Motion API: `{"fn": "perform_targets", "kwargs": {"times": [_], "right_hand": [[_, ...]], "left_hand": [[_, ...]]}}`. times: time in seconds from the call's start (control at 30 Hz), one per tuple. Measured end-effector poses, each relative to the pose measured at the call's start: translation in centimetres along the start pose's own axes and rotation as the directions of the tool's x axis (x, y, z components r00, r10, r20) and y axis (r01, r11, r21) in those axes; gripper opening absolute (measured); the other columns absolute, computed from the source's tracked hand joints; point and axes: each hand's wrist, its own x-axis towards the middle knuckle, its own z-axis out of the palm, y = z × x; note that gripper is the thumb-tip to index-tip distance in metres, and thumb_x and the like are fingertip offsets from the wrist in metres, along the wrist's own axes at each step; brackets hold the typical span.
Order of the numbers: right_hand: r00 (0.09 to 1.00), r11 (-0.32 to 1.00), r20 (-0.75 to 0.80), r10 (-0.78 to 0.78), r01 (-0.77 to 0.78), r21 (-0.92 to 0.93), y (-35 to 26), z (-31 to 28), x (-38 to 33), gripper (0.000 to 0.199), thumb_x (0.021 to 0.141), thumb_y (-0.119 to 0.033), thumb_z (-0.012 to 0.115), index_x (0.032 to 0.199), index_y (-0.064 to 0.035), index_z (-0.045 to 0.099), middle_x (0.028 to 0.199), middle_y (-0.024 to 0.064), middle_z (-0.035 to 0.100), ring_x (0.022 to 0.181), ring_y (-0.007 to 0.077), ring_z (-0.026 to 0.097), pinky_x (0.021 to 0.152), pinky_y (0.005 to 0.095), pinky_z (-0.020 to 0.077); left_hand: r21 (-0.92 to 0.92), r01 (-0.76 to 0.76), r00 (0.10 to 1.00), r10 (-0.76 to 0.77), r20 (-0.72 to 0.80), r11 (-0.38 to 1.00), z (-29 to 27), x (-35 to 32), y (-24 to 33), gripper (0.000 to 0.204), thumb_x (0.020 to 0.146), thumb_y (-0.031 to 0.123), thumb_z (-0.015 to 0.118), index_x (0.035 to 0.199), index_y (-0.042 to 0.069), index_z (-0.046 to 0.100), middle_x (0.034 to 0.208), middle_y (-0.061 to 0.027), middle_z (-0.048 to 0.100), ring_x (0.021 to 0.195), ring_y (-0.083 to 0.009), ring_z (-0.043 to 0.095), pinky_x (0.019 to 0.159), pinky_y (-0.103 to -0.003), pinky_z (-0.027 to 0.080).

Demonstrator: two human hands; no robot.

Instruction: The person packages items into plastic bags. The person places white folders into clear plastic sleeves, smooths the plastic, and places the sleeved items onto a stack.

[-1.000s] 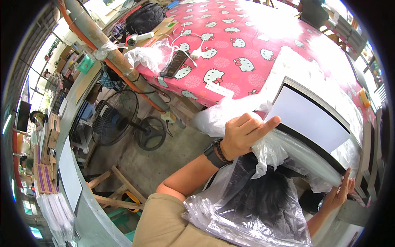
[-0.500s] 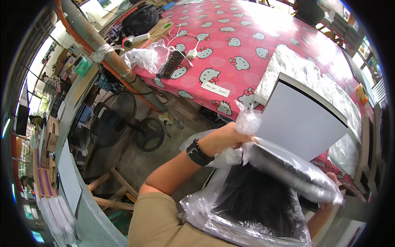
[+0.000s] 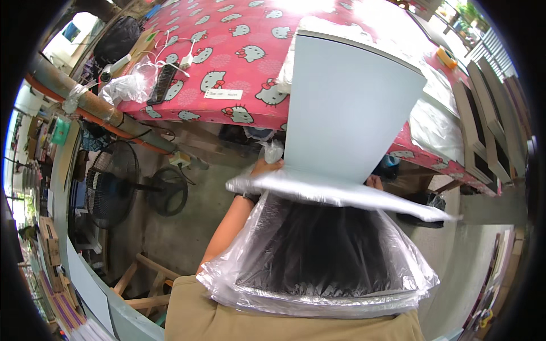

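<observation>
A large clear plastic bag (image 3: pixel 227 267) lies over my lap, with a black panel (image 3: pixel 330 250) inside it. The bag's far edge is raised into a blurred, whitish fold across the middle. My left hand (image 3: pixel 266 167) is closed at the left end of this fold, a bunched tuft of plastic sticking up from it. My right hand (image 3: pixel 373 182) is mostly hidden behind the fold; its fingers show curled at the plastic's upper edge. Just beyond both hands, a tall pale grey-white panel (image 3: pixel 347 108) stands tilted, its lower end hidden by the fold.
A table with a pink patterned cover (image 3: pixel 239 68) stands ahead, holding plastic-wrapped pieces (image 3: pixel 438 133), a yellow tape roll (image 3: pixel 447 57) and a power strip (image 3: pixel 163 83) with white cables. A black fan (image 3: pixel 114 184) and a slanting pipe (image 3: pixel 102 108) are at left. Boards (image 3: pixel 489 113) lean at right.
My view has turned right. The raised plastic fold has swung farther from me, and my right hand has moved from the near right to behind it. My left hand still grips the plastic.
</observation>
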Motion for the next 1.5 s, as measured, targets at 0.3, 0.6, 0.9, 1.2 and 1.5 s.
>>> {"fn": "perform_targets", "kwargs": {"times": [0.3,0.6,0.9,1.2,1.5], "right_hand": [[0.941,0.977,-0.315,-0.12,0.168,0.131,-4.1,-4.1,1.2,0.022,0.084,-0.018,0.05,0.098,-0.0007,0.053,0.081,0.0022,0.056,0.071,0.0112,0.053,0.063,0.0229,0.0416],[0.777,0.337,0.485,-0.401,-0.367,0.867,-11.3,-9.2,0.3,0.077,0.081,-0.061,0.029,0.106,0.0086,0.05,0.106,0.017,0.054,0.094,0.0258,0.054,0.081,0.0335,0.0423],[0.627,0.971,0.742,0.236,-0.179,-0.157,-10.2,-3.1,0.5,0.036,0.081,-0.032,0.055,0.107,-0.0065,0.058,0.102,0.0109,0.059,0.096,0.0183,0.053,0.086,0.0267,0.0386],[0.82,0.856,0.281,-0.499,0.415,0.31,-29.5,-3.4,6.4,0.018,0.081,-0.015,0.057,0.092,-0.0017,0.057,0.088,0.0022,0.059,0.08,0.0099,0.052,0.072,0.0233,0.0407],[0.951,0.757,0.104,-0.291,0.162,0.633,-27.9,-1.7,5.3,0.014,0.079,-0.013,0.06,0.082,0.0004,0.055,0.071,0.0004,0.054,0.069,0.0073,0.048,0.063,0.0206,0.0395]], "left_hand": [[-0.015,-0.322,0.945,0.32,-0.062,0.947,0.5,2.8,-3.8,0.038,0.066,0.011,0.059,0.1,-0.005,0.052,0.099,-0.0113,0.057,0.084,-0.0181,0.056,0.073,-0.03,0.044],[0.699,-0.466,0.683,0.723,-0.104,0.542,-5.2,5.0,-3.1,0.03,0.073,0.012,0.056,0.102,0.002,0.054,0.088,-0.0112,0.06,0.075,-0.0191,0.056,0.068,-0.033,0.044],[-0.329,-0.805,0.582,0.553,-0.596,0.494,-4.2,-10.3,20.9,0.032,0.077,0.007,0.049,0.108,-0.003,0.045,0.081,-0.0044,0.047,0.063,-0.0088,0.042,0.055,-0.021,0.034],[-0.718,-0.288,0.843,0.523,0.124,0.634,6.8,-8.6,26.1,0.054,0.083,0.03,0.046,0.126,0.001,0.031,0.117,-0.0069,0.044,0.094,-0.0141,0.048,0.076,-0.024,0.04],[-0.602,-0.103,0.866,0.369,0.337,0.792,8.0,-6.5,22.7,0.043,0.089,0.032,0.041,0.12,0.002,0.037,0.116,-0.0092,0.048,0.101,-0.0166,0.05,0.086,-0.031,0.041]]}}
